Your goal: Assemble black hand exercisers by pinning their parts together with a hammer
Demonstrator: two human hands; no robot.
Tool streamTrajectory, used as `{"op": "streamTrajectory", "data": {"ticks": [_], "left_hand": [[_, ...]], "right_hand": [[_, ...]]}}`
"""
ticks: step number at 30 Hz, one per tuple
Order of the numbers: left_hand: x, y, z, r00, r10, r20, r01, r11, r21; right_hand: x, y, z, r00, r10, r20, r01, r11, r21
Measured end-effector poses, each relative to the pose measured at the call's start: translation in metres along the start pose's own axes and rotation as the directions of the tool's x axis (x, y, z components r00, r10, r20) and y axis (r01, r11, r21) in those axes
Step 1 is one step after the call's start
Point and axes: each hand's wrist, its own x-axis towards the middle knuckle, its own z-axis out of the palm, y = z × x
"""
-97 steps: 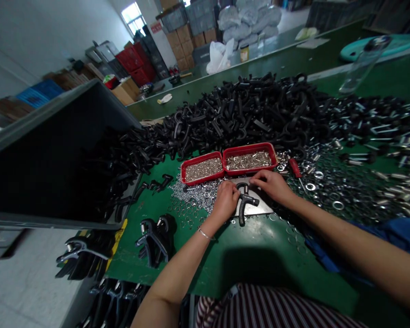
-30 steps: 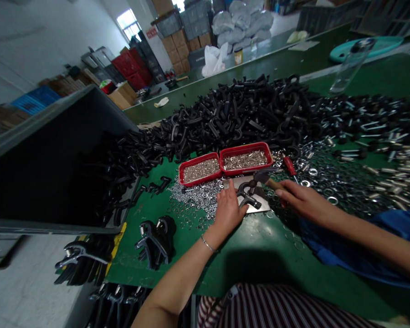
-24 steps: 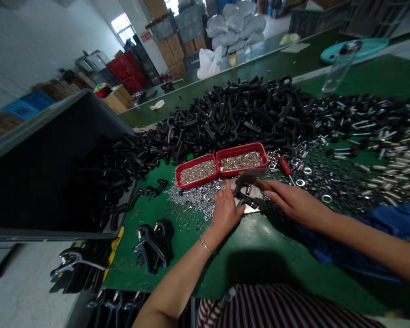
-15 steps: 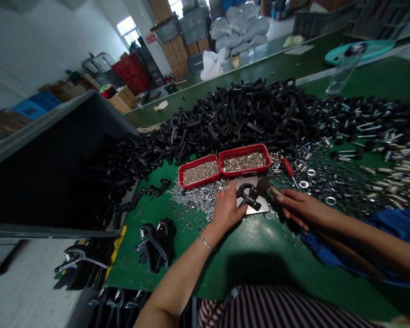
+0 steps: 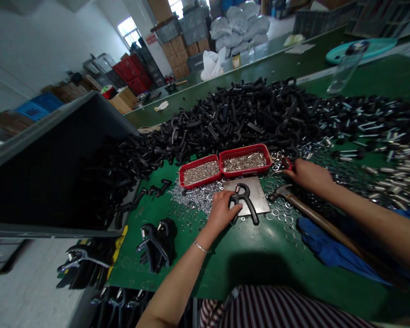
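My left hand is closed on one handle of a black hand-grip part that lies on a small metal plate. Farther right, my right hand has its fingers curled over a red-handled screwdriver among loose rings. A hammer with a wooden handle lies on the green table under my right forearm, its head just right of the plate.
Two red trays of small metal pieces stand behind the plate. A big heap of black handles fills the back, with loose washers and springs. A dark bin stands at left, finished grips lie beside it, and a blue cloth lies at right.
My right hand has let go of the hammer, which now lies on the table, and moved back to the red screwdriver. My left hand has closed on the grip's handle and turned it.
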Motion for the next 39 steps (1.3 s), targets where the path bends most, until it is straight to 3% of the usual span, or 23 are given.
{"op": "streamTrajectory", "data": {"ticks": [2, 5, 7, 9, 11, 13, 14, 16, 19, 24, 26, 30, 32, 34, 37, 39], "left_hand": [[-0.002, 0.000, 0.001, 1.000, 0.011, -0.004, -0.011, 1.000, 0.009], [-0.002, -0.001, 0.002, 1.000, -0.004, -0.020, 0.004, 1.000, 0.004], [-0.001, -0.001, 0.003, 1.000, -0.006, -0.022, 0.006, 1.000, -0.003], [-0.001, -0.001, 0.004, 0.999, -0.015, -0.028, 0.014, 1.000, -0.016], [-0.001, 0.000, 0.004, 0.999, -0.025, -0.046, 0.024, 0.999, -0.025], [-0.002, 0.001, 0.005, 0.998, -0.024, -0.061, 0.023, 0.999, -0.024], [-0.003, 0.001, 0.005, 0.998, -0.022, -0.064, 0.021, 1.000, -0.020], [-0.003, 0.001, 0.005, 0.998, -0.026, -0.060, 0.025, 1.000, -0.009], [-0.003, 0.000, 0.005, 0.998, -0.039, -0.051, 0.039, 0.999, -0.002], [-0.003, -0.001, 0.005, 0.997, -0.035, -0.063, 0.034, 0.999, -0.012], [-0.003, -0.001, 0.005, 0.997, -0.039, -0.064, 0.037, 0.999, -0.020], [-0.005, -0.001, 0.006, 0.997, -0.025, -0.071, 0.022, 0.999, -0.035], [-0.005, -0.001, 0.007, 0.996, -0.015, -0.086, 0.012, 0.999, -0.037], [-0.005, 0.000, 0.008, 0.996, -0.021, -0.091, 0.018, 0.999, -0.035], [-0.005, -0.001, 0.008, 0.996, -0.045, -0.078, 0.043, 0.999, -0.030], [-0.005, -0.002, 0.008, 0.997, -0.046, -0.068, 0.044, 0.998, -0.035]], "right_hand": [[0.004, 0.001, -0.002, 1.000, 0.016, 0.011, -0.016, 1.000, 0.024], [0.003, 0.001, -0.020, 1.000, 0.025, -0.012, -0.025, 0.997, 0.074], [-0.005, -0.009, -0.035, 0.996, 0.027, -0.088, -0.005, 0.969, 0.246], [-0.018, -0.031, -0.040, 0.993, -0.009, -0.118, 0.062, 0.888, 0.455], [-0.033, -0.060, -0.030, 0.992, -0.107, -0.059, 0.121, 0.778, 0.616], [-0.047, -0.089, -0.006, 0.977, -0.211, 0.011, 0.103, 0.522, 0.847], [-0.051, -0.102, 0.009, 0.974, -0.226, 0.029, 0.077, 0.449, 0.890], [-0.056, -0.119, 0.036, 0.975, -0.221, 0.037, 0.053, 0.386, 0.921], [-0.053, -0.127, 0.060, 0.980, -0.197, 0.035, 0.043, 0.378, 0.925], [-0.052, -0.122, 0.060, 0.974, -0.214, 0.069, 0.029, 0.425, 0.905], [-0.055, -0.124, 0.055, 0.971, -0.227, 0.069, 0.053, 0.490, 0.870], [-0.055, -0.136, 0.043, 0.948, -0.319, 0.005, 0.251, 0.753, 0.608], [-0.047, -0.143, 0.039, 0.933, -0.358, 0.020, 0.286, 0.778, 0.560], [-0.036, -0.146, 0.035, 0.903, -0.400, 0.157, 0.187, 0.693, 0.696], [-0.020, -0.142, 0.031, 0.814, -0.493, 0.307, -0.045, 0.474, 0.880], [-0.017, -0.134, 0.030, 0.857, -0.460, 0.231, -0.091, 0.306, 0.948]]}}
